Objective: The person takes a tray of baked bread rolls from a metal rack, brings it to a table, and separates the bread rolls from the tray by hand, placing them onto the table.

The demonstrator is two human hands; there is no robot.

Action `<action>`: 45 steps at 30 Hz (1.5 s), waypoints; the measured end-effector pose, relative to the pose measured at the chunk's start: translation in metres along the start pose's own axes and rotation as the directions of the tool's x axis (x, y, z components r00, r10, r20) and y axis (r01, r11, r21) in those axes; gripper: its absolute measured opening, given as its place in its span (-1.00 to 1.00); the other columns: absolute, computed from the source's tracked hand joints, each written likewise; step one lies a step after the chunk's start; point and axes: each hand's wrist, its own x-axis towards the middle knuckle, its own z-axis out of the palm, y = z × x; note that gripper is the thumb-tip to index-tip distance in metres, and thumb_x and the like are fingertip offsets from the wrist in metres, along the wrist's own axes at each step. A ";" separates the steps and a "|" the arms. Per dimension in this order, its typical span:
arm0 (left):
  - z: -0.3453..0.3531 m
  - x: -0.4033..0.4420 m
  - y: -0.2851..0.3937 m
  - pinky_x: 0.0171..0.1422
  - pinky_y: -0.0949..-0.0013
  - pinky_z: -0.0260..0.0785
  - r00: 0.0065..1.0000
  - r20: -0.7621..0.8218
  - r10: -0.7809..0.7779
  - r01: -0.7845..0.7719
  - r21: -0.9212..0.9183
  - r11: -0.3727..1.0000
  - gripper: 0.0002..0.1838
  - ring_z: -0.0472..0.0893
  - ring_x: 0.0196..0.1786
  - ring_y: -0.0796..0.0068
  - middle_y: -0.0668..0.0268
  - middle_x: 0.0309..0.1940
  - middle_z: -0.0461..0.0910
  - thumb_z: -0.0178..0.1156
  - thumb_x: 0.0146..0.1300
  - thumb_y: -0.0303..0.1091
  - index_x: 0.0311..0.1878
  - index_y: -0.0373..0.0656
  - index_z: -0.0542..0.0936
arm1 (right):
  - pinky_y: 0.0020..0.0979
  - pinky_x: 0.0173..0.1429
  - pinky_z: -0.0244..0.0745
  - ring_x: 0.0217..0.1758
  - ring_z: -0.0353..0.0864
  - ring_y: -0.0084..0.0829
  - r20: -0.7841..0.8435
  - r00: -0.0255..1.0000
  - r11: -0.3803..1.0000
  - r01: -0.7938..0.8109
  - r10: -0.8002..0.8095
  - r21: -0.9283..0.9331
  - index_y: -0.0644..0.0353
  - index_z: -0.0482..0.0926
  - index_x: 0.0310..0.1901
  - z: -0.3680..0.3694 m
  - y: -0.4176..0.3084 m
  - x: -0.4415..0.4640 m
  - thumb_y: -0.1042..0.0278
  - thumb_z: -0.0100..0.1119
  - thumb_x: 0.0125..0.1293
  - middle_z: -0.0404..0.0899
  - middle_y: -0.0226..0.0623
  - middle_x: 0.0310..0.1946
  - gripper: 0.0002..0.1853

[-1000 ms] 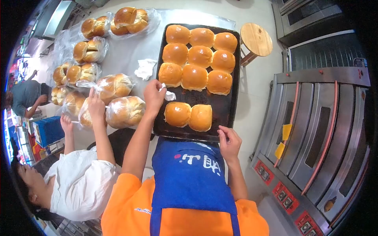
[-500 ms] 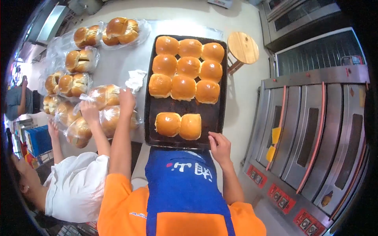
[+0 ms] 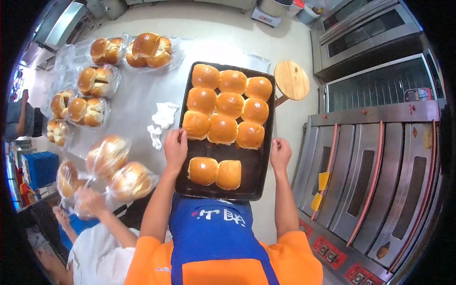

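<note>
A dark baking tray (image 3: pixel 223 193) lies lengthwise before me, its near end against my blue apron. Several glossy golden buns (image 3: pixel 222 129) stand joined in rows over its far part. Closer to me, a separate pair of joined buns (image 3: pixel 214 172) sits on the bare metal. My left hand (image 3: pixel 175 149) is closed at the left rim, its fingertips beside the nearest row. At the opposite rim my right hand (image 3: pixel 280 154) has its fingers curled in; its contact with the edge is only partly visible. Crumpled white paper (image 3: pixel 165 115) lies left of the tray.
Bagged buns (image 3: pixel 97 80) stand on the metal table (image 3: pixel 142 90) at far left. Beside me a co-worker's hands (image 3: pixel 90 202) hold bags of buns (image 3: pixel 130 180) by their necks. A round wooden stool (image 3: pixel 291 80) and ovens (image 3: pixel 370 166) are on the right.
My left hand has moved from the bagged buns to the tray's left rim. My right hand has gone up along the right side. The co-worker has drawn several bags toward the table's near edge.
</note>
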 end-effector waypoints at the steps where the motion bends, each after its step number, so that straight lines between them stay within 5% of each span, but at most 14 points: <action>1: 0.005 0.016 0.000 -0.08 0.13 0.47 1.000 0.011 0.020 -0.020 -0.001 1.000 -0.82 0.61 -0.19 0.11 0.09 -0.25 0.58 0.26 0.40 -0.35 -0.08 -0.29 0.65 | -0.15 -0.13 0.54 -0.31 0.65 -0.12 0.012 0.999 0.999 0.053 -0.053 -0.003 0.23 0.72 -0.16 0.007 -0.007 0.016 0.34 0.24 0.40 0.64 -0.13 -0.32 -0.84; 7: 0.057 0.091 0.002 0.15 0.01 0.43 0.993 -0.022 0.116 -0.110 0.187 0.976 -0.57 0.56 0.02 -0.07 -0.01 -0.10 0.58 0.29 0.39 -0.15 0.11 -0.33 0.57 | -0.18 -0.15 0.55 -0.30 0.66 -0.12 0.061 0.957 0.958 0.279 -0.283 0.064 0.18 0.72 -0.16 0.041 -0.092 0.102 0.39 0.26 0.39 0.64 -0.16 -0.29 -0.89; 10: 0.064 0.105 0.020 0.16 0.00 0.44 0.988 0.103 -0.114 0.077 0.308 0.948 -0.44 0.57 0.03 -0.11 -0.07 -0.11 0.59 0.28 0.39 0.01 0.08 -0.40 0.56 | -0.12 -0.12 0.59 -0.22 0.69 -0.09 0.159 0.883 0.896 0.426 -0.442 0.125 0.18 0.68 -0.14 0.073 -0.141 0.128 0.41 0.29 0.35 0.63 -0.16 -0.25 -0.90; 13: 0.073 0.111 0.030 0.15 -0.02 0.44 0.987 0.009 -0.162 0.151 0.319 0.936 -0.37 0.58 0.02 -0.13 -0.12 -0.13 0.59 0.27 0.38 0.09 0.04 -0.45 0.56 | -0.13 0.04 0.58 -0.04 0.65 -0.09 0.269 0.765 0.808 0.581 -0.585 0.102 0.14 0.70 -0.11 0.116 -0.191 0.152 0.43 0.27 0.31 0.65 -0.21 -0.17 -0.85; 18: 0.076 0.119 0.041 0.10 -0.10 0.38 0.977 -0.094 -0.191 0.203 0.144 0.968 -0.68 0.59 -0.05 -0.14 -0.01 -0.20 0.62 0.21 0.40 -0.17 -0.10 -0.31 0.63 | -0.19 0.33 0.41 0.24 0.49 -0.17 0.373 0.337 0.432 0.878 -0.864 0.207 0.03 0.75 -0.03 0.177 -0.235 0.192 0.37 0.27 0.25 0.64 -0.35 0.02 -0.74; 21: 0.066 0.113 0.067 0.01 -0.10 0.35 0.988 -0.151 -0.032 0.054 0.141 0.988 -0.80 0.59 -0.10 -0.10 0.06 -0.21 0.64 0.24 0.34 -0.27 -0.15 -0.21 0.65 | -0.22 0.37 0.36 0.27 0.48 -0.25 0.540 0.146 0.287 0.940 -0.829 0.186 0.01 0.76 -0.03 0.178 -0.259 0.204 0.29 0.29 0.27 0.64 -0.38 0.02 -0.75; 24: 0.085 0.121 0.027 -0.03 -0.06 0.39 0.977 -0.028 -0.210 0.208 -0.060 0.976 -0.77 0.59 -0.13 -0.06 0.05 -0.26 0.65 0.31 0.26 -0.31 -0.10 -0.22 0.64 | -0.15 0.42 0.29 0.35 0.42 -0.24 0.657 0.031 0.216 0.955 -0.754 0.202 -0.01 0.74 0.02 0.171 -0.264 0.222 0.29 0.24 0.31 0.63 -0.40 0.17 -0.73; 27: 0.091 0.140 0.008 -0.08 0.17 0.49 0.861 -0.406 -0.305 0.225 -0.234 0.946 -0.65 0.64 -0.30 0.16 0.20 -0.40 0.70 0.39 0.34 -0.14 -0.29 -0.32 0.67 | -0.18 0.43 0.28 0.38 0.41 -0.26 0.647 -0.021 0.137 0.972 -0.762 0.193 -0.02 0.73 0.01 0.160 -0.268 0.226 0.27 0.24 0.32 0.60 -0.41 0.22 -0.75; 28: 0.083 0.145 0.010 -0.12 0.33 0.48 0.846 0.024 -0.533 0.459 -0.543 0.703 -0.58 0.65 -0.31 0.41 0.27 -0.36 0.74 0.38 0.38 -0.06 -0.29 -0.33 0.73 | -0.20 0.44 0.28 0.38 0.42 -0.28 0.640 -0.037 0.087 0.983 -0.768 0.161 -0.03 0.74 0.00 0.160 -0.266 0.226 0.25 0.25 0.32 0.59 -0.43 0.23 -0.75; 32: 0.084 0.152 0.008 -0.18 0.43 0.44 0.828 0.261 -0.497 0.558 -0.478 0.678 -0.64 0.59 -0.30 0.63 0.33 -0.35 0.74 0.38 0.40 -0.13 -0.10 -0.31 0.77 | -0.23 0.47 0.26 0.40 0.41 -0.30 0.617 -0.092 -0.006 0.990 -0.781 0.141 -0.09 0.70 0.07 0.167 -0.258 0.231 0.24 0.26 0.30 0.56 -0.45 0.28 -0.70; 35: 0.085 0.139 0.007 -0.18 0.36 0.49 0.839 0.225 -0.496 0.538 -0.482 0.691 -0.63 0.67 -0.35 0.47 0.26 -0.40 0.76 0.38 0.34 -0.09 -0.14 -0.27 0.77 | -0.22 0.48 0.26 0.41 0.41 -0.29 0.651 -0.102 -0.033 0.993 -0.752 0.117 -0.13 0.68 0.13 0.176 -0.256 0.242 0.23 0.23 0.32 0.55 -0.45 0.29 -0.66; 38: 0.062 0.117 0.030 -0.21 0.38 0.47 0.871 0.231 -0.434 0.490 -0.479 0.728 -0.68 0.65 -0.39 0.50 0.26 -0.42 0.74 0.37 0.35 -0.15 -0.14 -0.28 0.76 | -0.17 0.48 0.27 0.45 0.39 -0.24 0.768 0.042 0.113 0.993 -0.639 0.040 -0.13 0.63 0.19 0.189 -0.265 0.262 0.22 0.27 0.28 0.53 -0.36 0.34 -0.59; 41: 0.059 0.108 0.021 -0.12 0.31 0.51 0.899 0.219 -0.380 0.438 -0.423 0.793 -0.68 0.70 -0.29 0.33 0.14 -0.33 0.76 0.33 0.39 -0.18 -0.03 -0.27 0.74 | -0.14 0.48 0.27 0.44 0.41 -0.19 0.596 0.048 0.107 0.992 -0.801 0.064 -0.12 0.59 0.28 0.193 -0.257 0.250 0.22 0.24 0.34 0.51 -0.29 0.35 -0.55; 45: 0.056 0.117 0.004 0.12 0.11 0.54 0.948 0.080 -0.309 0.319 -0.210 0.924 -0.65 0.70 -0.04 -0.03 0.00 -0.16 0.73 0.29 0.40 -0.19 0.07 -0.28 0.70 | -0.09 0.27 0.45 0.17 0.57 -0.02 0.400 0.533 0.631 0.757 -0.746 0.166 0.08 0.63 0.19 0.127 -0.231 0.221 0.15 0.26 0.40 0.64 -0.14 0.07 -0.62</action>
